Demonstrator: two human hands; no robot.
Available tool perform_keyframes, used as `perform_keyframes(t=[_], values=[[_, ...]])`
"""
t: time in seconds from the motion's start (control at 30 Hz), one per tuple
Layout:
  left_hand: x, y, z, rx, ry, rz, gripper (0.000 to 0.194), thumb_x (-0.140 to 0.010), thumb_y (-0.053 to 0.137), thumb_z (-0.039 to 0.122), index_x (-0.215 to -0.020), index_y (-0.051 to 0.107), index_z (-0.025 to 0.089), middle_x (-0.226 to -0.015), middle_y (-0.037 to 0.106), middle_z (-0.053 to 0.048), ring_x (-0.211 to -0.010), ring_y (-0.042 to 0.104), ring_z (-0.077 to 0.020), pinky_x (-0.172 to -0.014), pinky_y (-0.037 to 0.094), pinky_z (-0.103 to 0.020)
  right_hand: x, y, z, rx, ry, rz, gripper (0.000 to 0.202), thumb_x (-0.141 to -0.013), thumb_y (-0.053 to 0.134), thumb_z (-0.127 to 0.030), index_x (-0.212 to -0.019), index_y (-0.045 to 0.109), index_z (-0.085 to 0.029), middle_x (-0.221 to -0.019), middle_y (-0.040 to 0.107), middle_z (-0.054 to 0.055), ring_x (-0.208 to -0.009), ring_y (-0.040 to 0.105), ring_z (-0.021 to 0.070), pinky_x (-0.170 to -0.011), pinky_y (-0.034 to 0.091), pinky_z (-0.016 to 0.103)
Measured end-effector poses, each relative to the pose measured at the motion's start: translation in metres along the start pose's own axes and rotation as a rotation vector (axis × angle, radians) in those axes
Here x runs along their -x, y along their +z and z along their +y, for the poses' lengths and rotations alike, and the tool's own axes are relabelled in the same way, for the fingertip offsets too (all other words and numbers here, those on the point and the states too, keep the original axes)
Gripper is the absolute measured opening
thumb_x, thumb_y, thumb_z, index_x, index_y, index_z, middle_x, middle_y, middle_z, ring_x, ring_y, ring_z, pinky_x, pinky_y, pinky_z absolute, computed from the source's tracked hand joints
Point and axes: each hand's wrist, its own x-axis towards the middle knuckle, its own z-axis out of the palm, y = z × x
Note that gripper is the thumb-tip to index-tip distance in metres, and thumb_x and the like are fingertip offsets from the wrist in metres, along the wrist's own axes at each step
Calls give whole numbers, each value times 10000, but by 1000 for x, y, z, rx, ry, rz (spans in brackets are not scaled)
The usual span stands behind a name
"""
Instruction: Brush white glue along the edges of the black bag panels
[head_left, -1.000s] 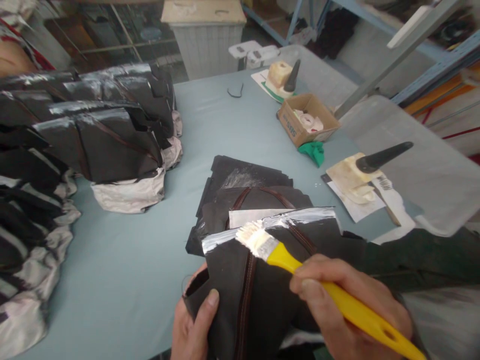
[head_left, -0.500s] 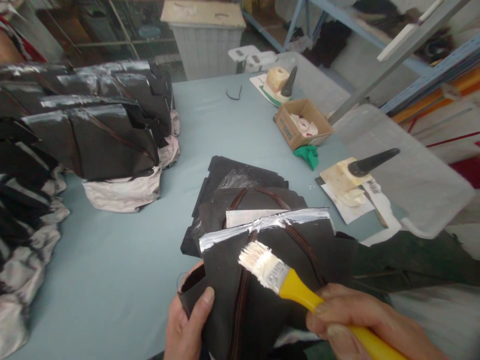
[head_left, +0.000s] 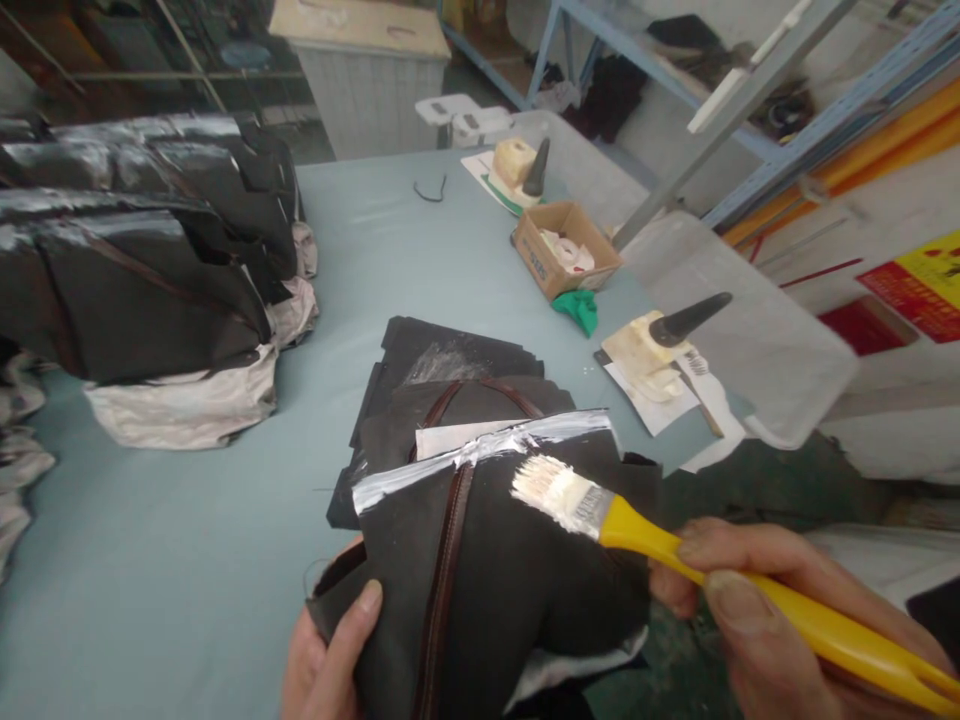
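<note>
My left hand (head_left: 334,645) grips the left side of a dark piece (head_left: 510,540) with brown stitched bands, its thumb on top. A strip of wet white coating runs along the piece's upper edge. My right hand (head_left: 772,600) is closed round the yellow handle of a brush (head_left: 570,495). The white-loaded bristles point left, over the dark piece and just below the coated strip. Behind it, a pale strip (head_left: 465,438) and another dark piece (head_left: 465,350) with white smears lie on the blue-green table (head_left: 187,540).
Stacked dark pieces with pale cloth (head_left: 187,400) stand at the left. Toward the right are a small cardboard box (head_left: 536,262), a green cloth (head_left: 576,312), two cream blocks (head_left: 641,350) (head_left: 514,165) with black cones, and a clear bin (head_left: 780,340).
The brush has moved right relative to the dark piece, away from the band it was over. The view has shifted, so the table items appear further left. Both hands keep their holds.
</note>
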Motion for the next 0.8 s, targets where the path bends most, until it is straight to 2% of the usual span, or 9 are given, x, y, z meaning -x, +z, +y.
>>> perform_keyframes(t=[0.1, 0.2, 0.33, 0.53, 0.67, 0.8], values=[[0, 5, 5, 12, -71, 58, 705, -574, 961, 491, -1186, 712, 242, -1107, 842, -72, -1132, 765, -375, -796, 673, -345, -16, -1, 16, -161, 93, 60, 230, -938, 787, -464, -882, 753, -244, -648, 705, 10, -536, 672, 174, -492, 552, 219], [3, 13, 12, 43, -148, 111, 794, -501, 969, 459, -1216, 691, 253, -1065, 842, -75, -981, 801, -382, -700, 670, -366, -44, -2, 43, -364, 97, 16, 239, -888, 828, -454, -863, 754, -228, -617, 686, 5, -507, 642, 176, -468, 548, 240], [7, 24, 21, 6, -150, 178, 708, -559, 914, 424, -1209, 669, 287, -901, 833, -25, -836, 812, -339, -642, 658, -354, -81, -5, 72, -465, 41, -222, 281, -933, 811, -491, -916, 771, -213, -656, 710, 24, -536, 642, 168, -472, 542, 238], [6, 32, 24, -82, -101, 298, 546, -607, 862, 381, -1105, 662, 278, -676, 771, 17, -639, 782, -281, -535, 621, -305, -129, -9, 79, -464, -34, -559, 333, -943, 801, -537, -955, 814, -204, -695, 745, 43, -532, 629, 149, -473, 523, 222], [4, 36, 22, -102, -59, 325, 552, -554, 898, 372, -1039, 668, 244, -686, 784, 15, -512, 726, -236, -454, 576, -272, -156, -8, 81, -440, -9, -788, 324, -918, 797, -531, -962, 833, -212, -699, 754, 39, -574, 664, 164, -502, 525, 231], [4, 37, 21, -121, 25, 325, 600, -483, 938, 387, -992, 671, 215, -703, 788, 16, -504, 720, -231, -457, 581, -273, -179, 0, 83, -435, 7, -900, 335, -832, 850, -553, -888, 835, -223, -673, 739, 22, -562, 654, 164, -507, 530, 242]])
